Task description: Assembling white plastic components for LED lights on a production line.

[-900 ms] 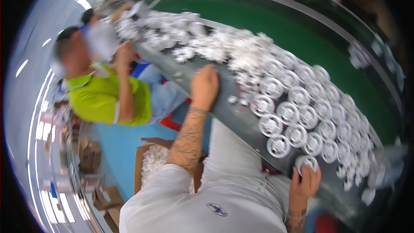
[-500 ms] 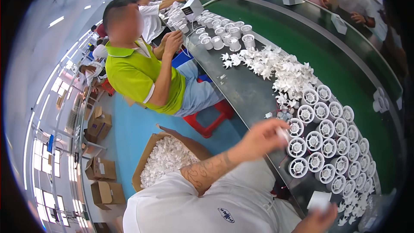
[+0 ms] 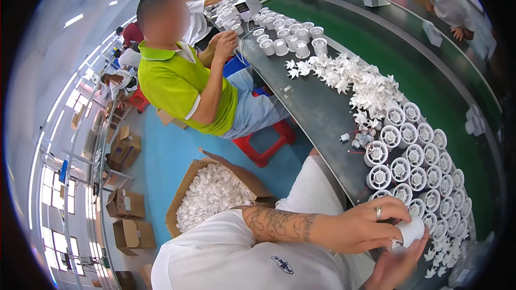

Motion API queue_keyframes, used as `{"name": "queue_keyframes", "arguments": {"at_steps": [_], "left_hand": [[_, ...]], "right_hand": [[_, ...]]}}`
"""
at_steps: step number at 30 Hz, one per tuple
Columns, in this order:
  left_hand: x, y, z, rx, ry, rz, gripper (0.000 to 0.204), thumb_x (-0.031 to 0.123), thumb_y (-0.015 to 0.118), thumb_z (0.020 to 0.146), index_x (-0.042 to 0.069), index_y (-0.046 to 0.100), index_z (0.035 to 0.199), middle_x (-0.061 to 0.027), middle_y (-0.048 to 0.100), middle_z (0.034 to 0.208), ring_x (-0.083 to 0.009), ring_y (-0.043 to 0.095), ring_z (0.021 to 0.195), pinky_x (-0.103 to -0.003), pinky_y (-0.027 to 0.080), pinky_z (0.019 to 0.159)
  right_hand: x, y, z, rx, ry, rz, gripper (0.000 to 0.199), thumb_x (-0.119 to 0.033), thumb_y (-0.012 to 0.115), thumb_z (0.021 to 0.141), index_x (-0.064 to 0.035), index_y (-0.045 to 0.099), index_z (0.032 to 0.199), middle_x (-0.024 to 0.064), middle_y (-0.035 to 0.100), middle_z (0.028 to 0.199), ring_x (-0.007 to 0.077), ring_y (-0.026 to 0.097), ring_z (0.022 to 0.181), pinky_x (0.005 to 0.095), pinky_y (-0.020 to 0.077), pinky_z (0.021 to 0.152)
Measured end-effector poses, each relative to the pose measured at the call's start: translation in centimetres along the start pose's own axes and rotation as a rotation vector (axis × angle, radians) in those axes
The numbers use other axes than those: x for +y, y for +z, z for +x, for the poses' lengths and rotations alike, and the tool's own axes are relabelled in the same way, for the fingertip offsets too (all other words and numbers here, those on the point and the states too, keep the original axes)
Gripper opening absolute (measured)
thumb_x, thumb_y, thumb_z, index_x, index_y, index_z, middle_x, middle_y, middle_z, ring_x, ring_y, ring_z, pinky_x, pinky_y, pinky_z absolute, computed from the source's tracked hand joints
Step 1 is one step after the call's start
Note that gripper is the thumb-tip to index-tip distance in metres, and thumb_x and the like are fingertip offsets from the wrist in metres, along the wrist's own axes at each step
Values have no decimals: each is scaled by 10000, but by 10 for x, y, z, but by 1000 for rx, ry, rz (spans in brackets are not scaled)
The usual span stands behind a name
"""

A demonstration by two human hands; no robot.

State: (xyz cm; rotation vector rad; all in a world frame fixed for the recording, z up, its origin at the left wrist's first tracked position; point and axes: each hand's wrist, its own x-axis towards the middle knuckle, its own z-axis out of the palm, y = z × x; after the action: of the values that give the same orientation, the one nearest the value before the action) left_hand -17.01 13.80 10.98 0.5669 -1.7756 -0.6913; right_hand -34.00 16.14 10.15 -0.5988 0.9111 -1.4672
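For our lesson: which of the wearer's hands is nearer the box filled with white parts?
Left: the left hand is right of the box; the right hand is farther right.

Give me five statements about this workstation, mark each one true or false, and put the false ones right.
1. The person's left hand and right hand are both on the same white cup. True.
2. The ring is on the right hand. False: it is on the left hand.
3. The co-worker in the lime-green shirt sits on a red stool. True.
4. The open cardboard box beside the person is filled with blue pieces. False: the pieces in it are white.
5. The large heap of white star-shaped parts lies on the green belt. False: it lies on the dark tabletop beside the belt.
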Motion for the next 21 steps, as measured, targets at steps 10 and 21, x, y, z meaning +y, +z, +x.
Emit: {"name": "queue_keyframes", "arguments": {"at_steps": [10, 21], "left_hand": [[-2, 7, -7, -21, -106, -35, 205, 29, 703, 787, 39, 641, 982, -169, 527, 1176, -366, 533, 1072, -446, 452, 908], [-11, 3, -13, 17, -315, 23, 225, -87, 762, 675, -42, 694, 885, -212, 634, 1124, -349, 633, 1038, -407, 515, 871]], "right_hand": [[4, 2, -2, 29, 83, 223, 413, -191, 620, 921, 24, 475, 1243, 161, 581, 1139, 288, 587, 1056, 422, 483, 926], [11, -3, 11, -92, 362, 280, 402, -292, 474, 1002, -22, 418, 1295, 131, 551, 1221, 229, 581, 1098, 365, 509, 916]]}}
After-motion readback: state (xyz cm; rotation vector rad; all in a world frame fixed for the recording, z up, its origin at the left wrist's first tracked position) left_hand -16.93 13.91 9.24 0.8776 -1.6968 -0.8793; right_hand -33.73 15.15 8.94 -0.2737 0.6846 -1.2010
